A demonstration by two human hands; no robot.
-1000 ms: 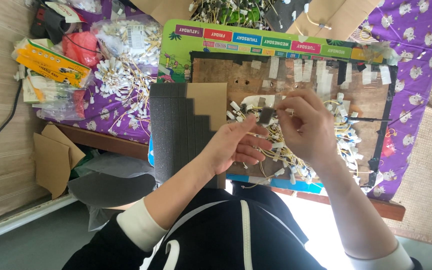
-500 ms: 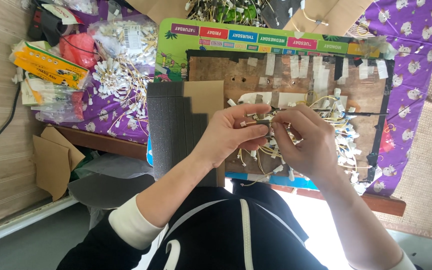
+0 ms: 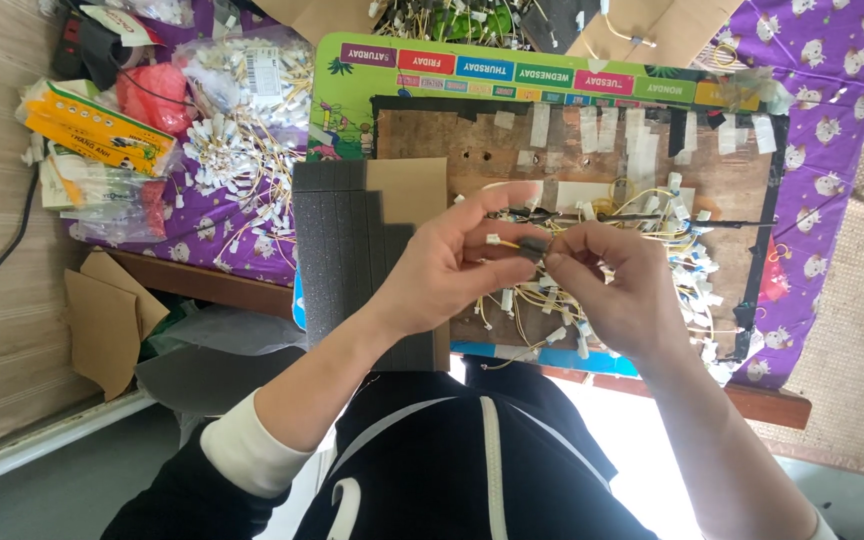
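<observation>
My left hand and my right hand meet fingertip to fingertip above a worn brown work board. My left hand pinches a thin yellow wire with a small white connector. A small dark foam piece is pinched by my right hand at the wire's end, and the two touch. Under the hands lies a heap of yellow wires with white connectors. A thin black rod runs across the heap.
A strip of black foam pads on cardboard lies left of the hands. The board rests on a green and blue weekday chart. Bundles of white-tagged wires, a yellow box and a red bag sit on the purple cloth.
One second ago my hands were apart, the right one raised. They came together at the wire and stay joined, with the fingers shifting slightly.
</observation>
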